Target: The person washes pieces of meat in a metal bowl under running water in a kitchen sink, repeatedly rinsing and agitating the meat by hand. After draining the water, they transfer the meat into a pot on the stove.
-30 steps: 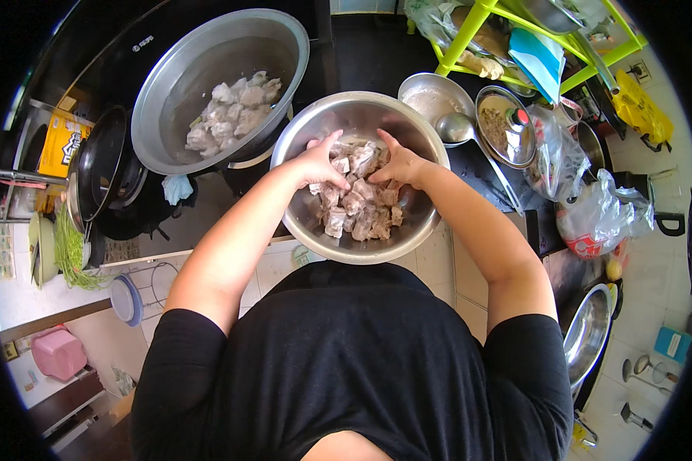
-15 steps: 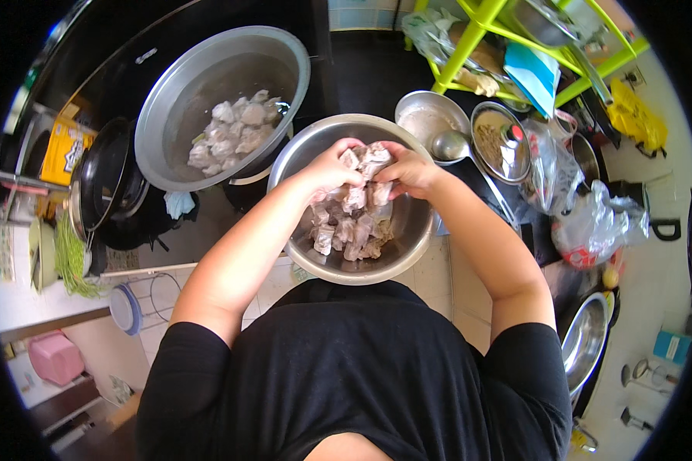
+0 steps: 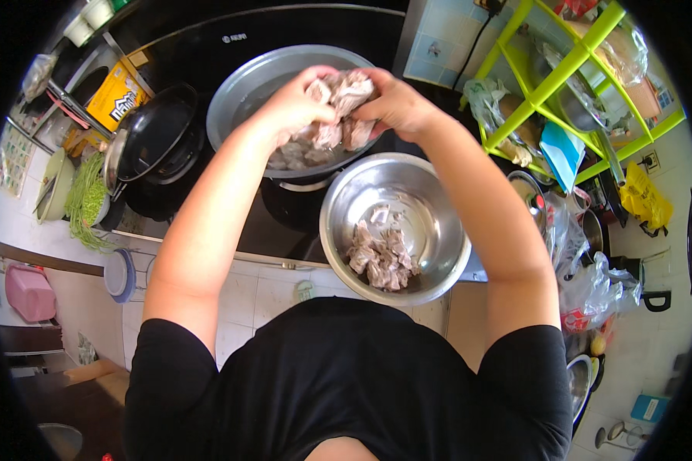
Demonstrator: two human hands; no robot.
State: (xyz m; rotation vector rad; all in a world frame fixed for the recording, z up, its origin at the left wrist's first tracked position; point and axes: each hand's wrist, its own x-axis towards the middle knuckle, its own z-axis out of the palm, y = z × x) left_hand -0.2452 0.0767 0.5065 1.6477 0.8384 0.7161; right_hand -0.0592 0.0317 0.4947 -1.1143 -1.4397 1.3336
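Note:
Over the large grey pot (image 3: 229,100), my left hand (image 3: 298,105) and my right hand (image 3: 400,107) are closed together around a double handful of pale meat chunks (image 3: 346,94). More meat pieces (image 3: 304,156) sit in the pot below, partly hidden by my hands and left forearm. Nearer to me and to the right stands a stainless steel bowl (image 3: 446,265). A smaller heap of meat chunks (image 3: 386,263) lies in the bottom of that bowl, under my right forearm.
A black pan (image 3: 158,127) stands left of the pot, with a bunch of thin green vegetables (image 3: 88,196) beyond it. On the right are a lime-green rack (image 3: 546,84), plastic bags (image 3: 596,288) and a lidded pan (image 3: 529,196).
Both hands have lifted the meat chunks out of the steel bowl and carried them forward and left over the grey pot. Fewer pieces lie in the bowl. The view has shifted too.

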